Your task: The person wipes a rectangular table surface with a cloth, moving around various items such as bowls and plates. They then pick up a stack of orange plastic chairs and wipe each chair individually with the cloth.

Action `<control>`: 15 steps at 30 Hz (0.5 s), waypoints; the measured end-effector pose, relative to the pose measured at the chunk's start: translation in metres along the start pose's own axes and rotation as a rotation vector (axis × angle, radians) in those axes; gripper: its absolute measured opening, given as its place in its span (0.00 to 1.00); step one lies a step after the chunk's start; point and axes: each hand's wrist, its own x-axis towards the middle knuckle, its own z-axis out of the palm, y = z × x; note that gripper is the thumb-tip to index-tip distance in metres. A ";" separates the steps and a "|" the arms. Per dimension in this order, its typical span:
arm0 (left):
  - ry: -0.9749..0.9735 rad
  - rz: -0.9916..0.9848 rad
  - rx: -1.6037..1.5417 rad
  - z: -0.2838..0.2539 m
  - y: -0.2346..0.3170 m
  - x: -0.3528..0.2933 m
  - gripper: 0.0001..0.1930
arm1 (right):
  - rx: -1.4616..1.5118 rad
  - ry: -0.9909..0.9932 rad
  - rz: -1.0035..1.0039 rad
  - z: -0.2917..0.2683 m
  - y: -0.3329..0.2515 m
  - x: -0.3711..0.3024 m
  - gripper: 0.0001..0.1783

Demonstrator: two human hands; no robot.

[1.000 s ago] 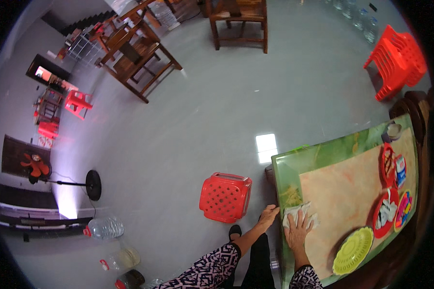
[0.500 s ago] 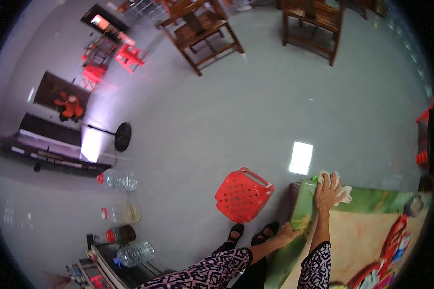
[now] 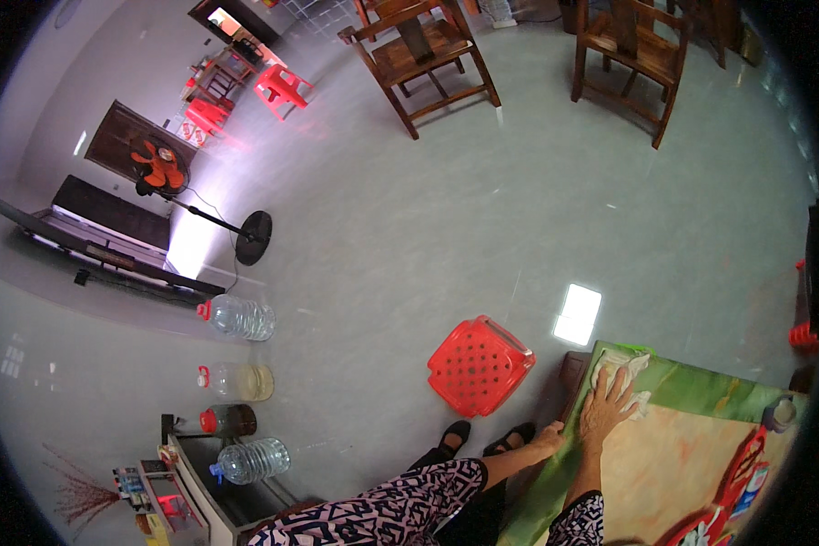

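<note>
Seen from head height, a tabletop (image 3: 669, 460) and a broad sweep of gray floor (image 3: 400, 218) spread beneath a wide fisheye camera, the left of two worn side by side on the person's head. It faced steeply down and ahead, its picture upright and unmirrored. Patterned sleeves (image 3: 364, 508) entered from the lower edge, nearest the lens, with the right hand (image 3: 607, 409) and left hand (image 3: 548, 440) at close range, right of and below center. A red stool (image 3: 480, 366) sat at middle range; wooden chairs (image 3: 423, 56) stood far off along the top. Black corners closed in around the rounded view.
</note>
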 end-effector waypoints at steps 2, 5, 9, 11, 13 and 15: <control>0.099 0.072 0.047 0.008 0.013 -0.017 0.21 | -0.019 0.030 0.040 -0.001 0.011 -0.020 0.36; 0.156 0.301 0.080 -0.015 -0.066 -0.006 0.13 | 0.109 -0.138 0.051 -0.027 -0.034 -0.068 0.42; 0.210 0.361 0.056 -0.031 -0.081 -0.020 0.11 | 0.077 -0.263 0.119 -0.046 -0.037 -0.123 0.52; 0.185 0.328 -0.003 -0.035 -0.083 -0.034 0.12 | 0.089 -0.267 0.178 -0.050 -0.036 -0.149 0.54; 0.117 0.138 -0.123 -0.020 -0.058 -0.058 0.12 | 0.081 -0.265 0.277 -0.047 -0.022 -0.188 0.57; 0.072 0.033 -0.095 -0.021 -0.059 -0.070 0.16 | 0.085 -0.242 0.334 -0.041 -0.025 -0.216 0.58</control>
